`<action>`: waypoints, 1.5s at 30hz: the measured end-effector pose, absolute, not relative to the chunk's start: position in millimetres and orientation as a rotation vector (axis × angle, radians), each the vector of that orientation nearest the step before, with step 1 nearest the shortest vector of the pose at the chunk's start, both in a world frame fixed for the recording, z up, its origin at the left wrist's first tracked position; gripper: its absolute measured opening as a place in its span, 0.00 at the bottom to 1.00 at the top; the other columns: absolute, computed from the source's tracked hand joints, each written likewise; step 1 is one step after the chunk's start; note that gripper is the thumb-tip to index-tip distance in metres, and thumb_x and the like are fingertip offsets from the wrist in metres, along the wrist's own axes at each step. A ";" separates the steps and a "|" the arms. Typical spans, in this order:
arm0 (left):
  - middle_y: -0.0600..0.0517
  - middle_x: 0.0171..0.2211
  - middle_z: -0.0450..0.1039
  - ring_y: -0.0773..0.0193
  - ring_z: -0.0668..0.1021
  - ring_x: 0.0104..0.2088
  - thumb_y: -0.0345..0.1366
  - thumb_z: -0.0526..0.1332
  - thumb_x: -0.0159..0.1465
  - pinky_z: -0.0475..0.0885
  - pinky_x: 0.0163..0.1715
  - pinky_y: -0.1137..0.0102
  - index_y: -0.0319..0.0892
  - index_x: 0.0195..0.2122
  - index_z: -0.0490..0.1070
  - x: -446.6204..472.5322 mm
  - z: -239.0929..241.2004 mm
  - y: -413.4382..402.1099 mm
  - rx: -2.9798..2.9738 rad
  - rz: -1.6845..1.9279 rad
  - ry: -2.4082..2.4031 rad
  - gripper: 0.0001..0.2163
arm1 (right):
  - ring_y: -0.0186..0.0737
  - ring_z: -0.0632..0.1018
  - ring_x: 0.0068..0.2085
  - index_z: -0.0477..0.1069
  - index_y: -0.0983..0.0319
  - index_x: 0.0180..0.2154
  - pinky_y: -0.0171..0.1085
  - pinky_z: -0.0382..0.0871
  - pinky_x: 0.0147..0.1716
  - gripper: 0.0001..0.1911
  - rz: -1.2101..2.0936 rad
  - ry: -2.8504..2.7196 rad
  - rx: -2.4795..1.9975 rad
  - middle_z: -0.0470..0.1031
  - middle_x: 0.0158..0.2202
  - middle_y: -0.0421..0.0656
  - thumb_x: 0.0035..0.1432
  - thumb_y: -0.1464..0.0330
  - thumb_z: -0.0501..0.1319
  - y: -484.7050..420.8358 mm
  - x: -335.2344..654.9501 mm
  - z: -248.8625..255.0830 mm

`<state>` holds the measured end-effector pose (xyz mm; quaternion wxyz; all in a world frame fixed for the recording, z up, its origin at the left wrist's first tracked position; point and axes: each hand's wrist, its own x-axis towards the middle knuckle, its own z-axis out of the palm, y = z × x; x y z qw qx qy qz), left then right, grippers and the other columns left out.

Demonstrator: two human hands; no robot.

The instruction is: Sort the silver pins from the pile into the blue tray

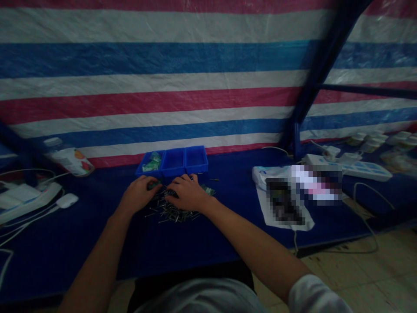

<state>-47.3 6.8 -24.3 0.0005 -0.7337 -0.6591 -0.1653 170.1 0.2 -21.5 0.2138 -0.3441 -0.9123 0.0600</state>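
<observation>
My left hand and my right hand rest side by side on a pile of several small metal pins on the dark blue table. Both hands have curled fingers over the pile; a small green part shows at the left hand's fingertips. What the right hand's fingers grip is hidden. Just beyond the hands stands a blue three-compartment tray; its left compartment holds green parts, the other two look bare.
A bottle lies at the back left, with a white power strip and cables by the left edge. A white plastic bag and another power strip lie right. A striped tarp hangs behind. A blue post stands right.
</observation>
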 end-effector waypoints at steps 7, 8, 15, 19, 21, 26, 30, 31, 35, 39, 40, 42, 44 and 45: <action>0.45 0.44 0.75 0.51 0.77 0.44 0.53 0.60 0.57 0.70 0.44 0.63 0.45 0.41 0.75 -50.2 -25.0 4.2 -2.163 -0.477 -2.167 0.19 | 0.49 0.67 0.50 0.72 0.58 0.48 0.55 0.53 0.52 0.18 0.169 -2.524 -0.961 0.73 0.48 0.47 0.63 0.57 0.55 0.4 170.3 -20.8; 0.45 0.43 0.76 0.51 0.77 0.43 0.53 0.60 0.56 0.70 0.43 0.63 0.46 0.41 0.75 -49.7 -24.8 3.7 -2.170 -0.462 -2.180 0.19 | 0.49 0.67 0.50 0.72 0.58 0.48 0.55 0.53 0.52 0.18 0.170 -2.525 -0.964 0.73 0.48 0.47 0.63 0.57 0.54 0.6 170.2 -21.0; 0.47 0.43 0.77 0.51 0.78 0.42 0.46 0.59 0.56 0.70 0.39 0.64 0.48 0.41 0.73 -43.8 -20.9 1.7 -2.155 -0.432 -2.217 0.14 | 0.49 0.67 0.50 0.72 0.59 0.47 0.55 0.52 0.51 0.17 0.172 -2.512 -0.961 0.73 0.47 0.47 0.64 0.57 0.54 1.6 169.6 -21.3; 0.44 0.45 0.76 0.48 0.78 0.43 0.43 0.59 0.55 0.70 0.39 0.62 0.45 0.44 0.72 -43.1 -21.2 2.2 -2.117 -0.445 -2.222 0.16 | 0.48 0.68 0.49 0.72 0.59 0.46 0.54 0.53 0.51 0.17 0.168 -2.498 -0.960 0.73 0.47 0.47 0.63 0.57 0.55 1.8 169.4 -21.0; 0.43 0.45 0.75 0.48 0.77 0.44 0.41 0.60 0.54 0.70 0.41 0.62 0.44 0.44 0.71 -43.4 -22.0 2.6 -2.115 -0.466 -2.204 0.17 | 0.48 0.68 0.49 0.72 0.59 0.46 0.54 0.54 0.50 0.17 0.167 -2.492 -0.954 0.73 0.47 0.47 0.63 0.57 0.55 1.8 169.5 -21.0; 0.42 0.46 0.74 0.46 0.77 0.45 0.40 0.59 0.54 0.71 0.42 0.59 0.44 0.45 0.71 -44.6 -22.7 3.5 -2.101 -0.467 -2.196 0.17 | 0.48 0.68 0.49 0.72 0.59 0.46 0.54 0.52 0.51 0.17 0.177 -2.476 -0.949 0.74 0.47 0.46 0.63 0.57 0.55 1.6 170.0 -21.1; 0.42 0.45 0.75 0.46 0.77 0.45 0.40 0.59 0.54 0.71 0.41 0.59 0.44 0.45 0.70 -46.3 -23.0 4.5 -2.085 -0.451 -2.208 0.17 | 0.48 0.68 0.50 0.72 0.58 0.47 0.54 0.52 0.51 0.17 0.188 -2.479 -0.954 0.73 0.48 0.46 0.63 0.57 0.55 1.3 170.3 -19.7; 0.42 0.45 0.75 0.46 0.78 0.44 0.40 0.59 0.54 0.71 0.41 0.59 0.44 0.45 0.70 -46.8 -23.2 4.8 -2.081 -0.456 -2.209 0.17 | 0.48 0.68 0.50 0.72 0.58 0.47 0.54 0.52 0.51 0.17 0.191 -2.481 -0.956 0.74 0.48 0.46 0.63 0.57 0.55 1.2 170.2 -19.3; 0.43 0.44 0.75 0.47 0.77 0.44 0.39 0.59 0.54 0.72 0.42 0.60 0.43 0.44 0.70 -49.1 -23.2 5.4 -2.083 -0.516 -2.176 0.16 | 0.48 0.68 0.50 0.73 0.58 0.46 0.54 0.53 0.52 0.16 0.196 -2.480 -0.963 0.73 0.47 0.46 0.63 0.57 0.55 1.4 170.0 -18.6; 0.43 0.43 0.75 0.48 0.77 0.44 0.39 0.59 0.52 0.71 0.46 0.59 0.42 0.41 0.71 -49.8 -19.0 5.1 -2.087 -0.667 -2.143 0.15 | 0.48 0.68 0.49 0.73 0.58 0.45 0.55 0.52 0.52 0.15 0.188 -2.470 -0.963 0.74 0.46 0.46 0.63 0.58 0.55 2.2 169.1 -20.0; 0.43 0.43 0.75 0.48 0.77 0.44 0.39 0.60 0.51 0.71 0.46 0.59 0.42 0.40 0.71 -49.2 -17.6 4.7 -2.096 -0.741 -2.152 0.15 | 0.48 0.68 0.49 0.73 0.58 0.45 0.55 0.52 0.52 0.15 0.184 -2.465 -0.962 0.74 0.46 0.46 0.63 0.58 0.55 2.4 168.9 -20.5; 0.44 0.42 0.76 0.51 0.78 0.41 0.39 0.60 0.49 0.72 0.44 0.60 0.41 0.41 0.71 -46.6 -14.8 3.3 -2.146 -0.938 -2.208 0.17 | 0.49 0.68 0.50 0.71 0.58 0.48 0.55 0.52 0.52 0.16 0.183 -2.445 -0.962 0.74 0.47 0.46 0.63 0.58 0.56 2.5 168.5 -21.1; 0.46 0.40 0.76 0.53 0.79 0.38 0.39 0.61 0.48 0.74 0.38 0.62 0.41 0.42 0.70 -42.3 -12.7 1.0 -2.263 -1.185 -2.282 0.19 | 0.49 0.69 0.50 0.66 0.59 0.53 0.54 0.54 0.52 0.20 0.187 -2.406 -0.977 0.73 0.48 0.47 0.63 0.59 0.56 2.1 168.4 -21.1; 0.46 0.39 0.76 0.53 0.79 0.37 0.39 0.61 0.48 0.74 0.36 0.63 0.41 0.41 0.70 -39.7 -11.9 -0.3 -2.348 -1.309 -2.293 0.19 | 0.49 0.69 0.50 0.63 0.59 0.57 0.52 0.54 0.51 0.23 0.188 -2.382 -0.988 0.73 0.49 0.48 0.63 0.59 0.56 1.8 168.5 -20.9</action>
